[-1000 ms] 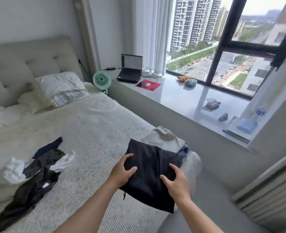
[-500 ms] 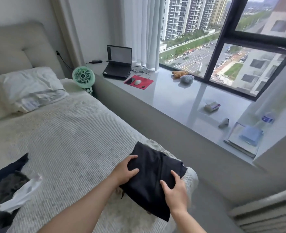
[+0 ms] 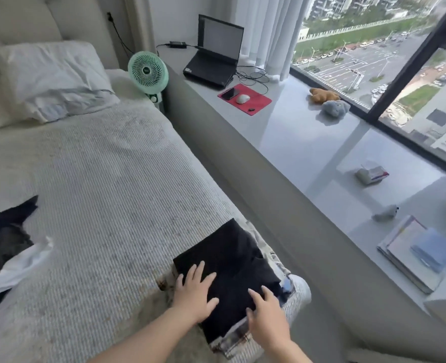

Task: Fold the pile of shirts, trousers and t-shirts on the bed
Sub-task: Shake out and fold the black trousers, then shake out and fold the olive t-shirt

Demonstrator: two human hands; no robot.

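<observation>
Both hands are down on the black garment [image 3: 232, 265] at the near right corner of the bed [image 3: 106, 195]. The left hand [image 3: 194, 294] lies flat, fingers straight and spread, pressing the garment's near left part. The right hand [image 3: 265, 310] is flat too, fingers extended, resting on the near right edge. Nothing is gripped by either one. The garment lies folded, a dark rough rectangle, sitting on top of a stack [image 3: 282, 273] of other folded clothes whose pale and blue edges peek out on its right and near sides.

Over at the left edge of the bed, well apart from the stack, lies the unfolded pile [image 3: 4, 247], dark pieces tangled with a white one.

Further up the bed there's a white pillow [image 3: 51, 77] against the headboard [image 3: 46, 19]. A green fan [image 3: 148, 70] stands beside the pillow, between the bed and the window ledge [image 3: 308, 142].

On the ledge, nearest first: a stack of papers [image 3: 410, 255] with something blue on top, a small packet [image 3: 371, 174], two soft toys [image 3: 329, 100] by the glass, a red mat [image 3: 245, 98] carrying a mouse [image 3: 242, 98] and phone [image 3: 229, 93], and at the far end an open laptop [image 3: 215, 51] beside the curtain [image 3: 266, 32].
</observation>
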